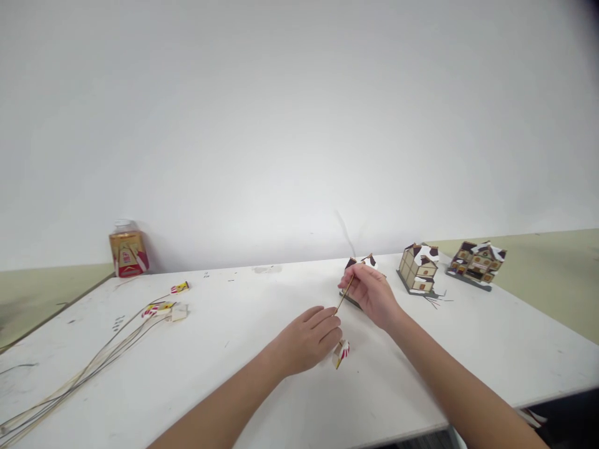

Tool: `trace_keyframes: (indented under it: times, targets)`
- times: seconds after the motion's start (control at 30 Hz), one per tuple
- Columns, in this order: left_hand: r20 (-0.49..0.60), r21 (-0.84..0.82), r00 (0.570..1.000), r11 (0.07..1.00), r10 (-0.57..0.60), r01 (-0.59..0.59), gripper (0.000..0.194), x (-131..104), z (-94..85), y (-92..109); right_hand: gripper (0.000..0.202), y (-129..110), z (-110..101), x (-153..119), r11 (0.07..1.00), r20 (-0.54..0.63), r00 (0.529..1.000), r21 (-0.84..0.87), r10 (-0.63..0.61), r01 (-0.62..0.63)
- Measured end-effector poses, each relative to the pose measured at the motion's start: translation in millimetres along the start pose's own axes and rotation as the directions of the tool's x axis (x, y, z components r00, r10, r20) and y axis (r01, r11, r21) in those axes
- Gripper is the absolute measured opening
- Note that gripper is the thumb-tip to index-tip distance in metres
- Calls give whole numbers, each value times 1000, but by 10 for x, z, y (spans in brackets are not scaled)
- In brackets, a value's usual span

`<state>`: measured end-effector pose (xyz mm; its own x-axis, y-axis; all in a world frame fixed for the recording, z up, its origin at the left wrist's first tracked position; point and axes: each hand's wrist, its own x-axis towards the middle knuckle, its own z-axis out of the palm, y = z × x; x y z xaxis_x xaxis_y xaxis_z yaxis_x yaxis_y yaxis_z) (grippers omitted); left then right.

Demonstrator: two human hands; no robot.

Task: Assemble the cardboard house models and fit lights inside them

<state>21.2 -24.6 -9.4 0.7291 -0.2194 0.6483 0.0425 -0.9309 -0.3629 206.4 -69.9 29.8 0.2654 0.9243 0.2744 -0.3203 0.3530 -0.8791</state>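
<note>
A thin brownish strand (345, 293), a stick or a stiff wire, runs between my hands. My right hand (374, 298) pinches its upper end between thumb and fingertips. Its lower end goes into the curled fingers of my left hand (309, 340). Just below those fingers shows a small piece with red and white stripes and a yellow edge (343, 354); whether the strand joins it is hidden by the hand. Behind my right hand stands a model house with a dark, snowy roof (370, 260), mostly covered by that hand.
Two more model houses, one cream (418, 271) and one wider (478, 265), stand at the right. Small striped pieces (159, 308) on long wires (100, 358) lie on the white table (262, 386) at left. A gold and red bottle (130, 252) stands by the wall.
</note>
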Motion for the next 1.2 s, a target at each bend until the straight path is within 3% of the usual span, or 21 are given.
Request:
trace_keyframes:
  times: [0.1,0.33,0.4,0.53,0.6,0.67,0.73,0.8,0.9,1.03,1.13,1.2]
  targets:
    - [26,-2,1000,1000,-2,2,12,-11,-4,-3,25,-99,-102,54,998,-65,997,49,-44,47]
    - [61,10,998,1000,9,-10,8,-59,8,-6,22,-369,-297,125,978,-212,955,-16,-208,210]
    - [66,22,997,999,26,-27,9,-70,7,-11,24,-430,-369,132,983,-266,947,-43,-183,177]
    - [86,11,995,998,55,-56,15,-78,-10,-23,28,-487,-592,174,974,-413,907,-225,-83,-14]
    - [81,1,996,999,49,-49,18,-82,-12,-22,28,-477,-736,216,886,-478,869,-449,-127,-118]
    - [68,2,997,1000,30,-30,21,-89,-7,-15,26,-445,-870,262,694,-481,853,-686,-204,-220]
    - [49,3,999,1000,-1,1,24,-95,1,-6,26,-392,-965,301,504,-437,876,-814,-203,-289]
    - [24,3,999,999,-40,40,26,-92,6,2,26,-325,-999,323,432,-389,913,-848,-119,-306]
    - [-7,-2,994,994,-109,109,25,-66,-3,8,25,-221,-927,317,485,-314,949,-830,0,-275]
    - [33,-75,969,966,-246,248,28,-27,-29,21,26,-133,-668,252,676,-239,945,-660,224,-327]
    - [65,-151,898,885,-435,440,39,-32,-30,47,29,-94,-457,190,767,-16,897,-512,441,-387]
    - [44,-183,823,805,-566,564,50,-44,-20,68,33,-66,-356,159,785,82,870,-477,487,-395]
